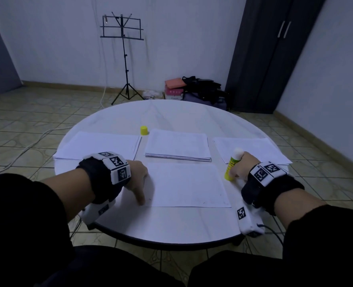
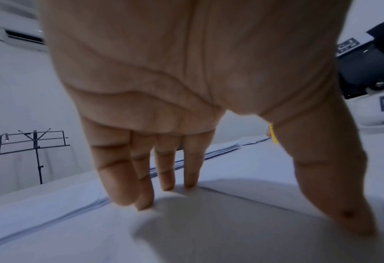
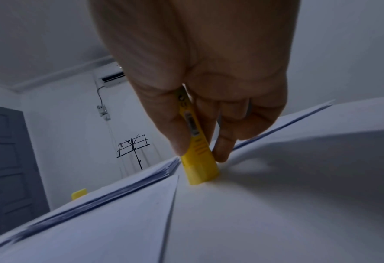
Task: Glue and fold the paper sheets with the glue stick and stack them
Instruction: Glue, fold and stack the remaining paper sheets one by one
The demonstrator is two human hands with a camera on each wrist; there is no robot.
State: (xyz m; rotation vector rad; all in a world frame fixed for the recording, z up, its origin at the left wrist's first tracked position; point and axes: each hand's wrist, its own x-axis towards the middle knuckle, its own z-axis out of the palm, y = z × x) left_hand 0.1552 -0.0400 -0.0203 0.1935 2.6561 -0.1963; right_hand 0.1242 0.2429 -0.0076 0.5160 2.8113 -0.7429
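Observation:
A single white sheet [image 1: 187, 184] lies flat near the table's front. My left hand [image 1: 137, 177] rests at its left edge, straight fingers [image 2: 141, 186] and thumb touching down. My right hand [image 1: 240, 166] grips the yellow glue stick [image 1: 231, 165], uncapped, white glue end up, its base standing on the table just right of the sheet. In the right wrist view the glue stick [image 3: 197, 151] is pinched between thumb and fingers. Its yellow cap [image 1: 144, 130] stands farther back. Three paper piles lie behind: left [image 1: 101, 145], middle [image 1: 177, 145], right [image 1: 252, 149].
The round white table [image 1: 171, 224] carries everything; its front edge is close to my body. Beyond it stand a black music stand [image 1: 122, 56], bags and boxes [image 1: 192, 90] on the tiled floor, and a dark cabinet [image 1: 270, 54] at the right.

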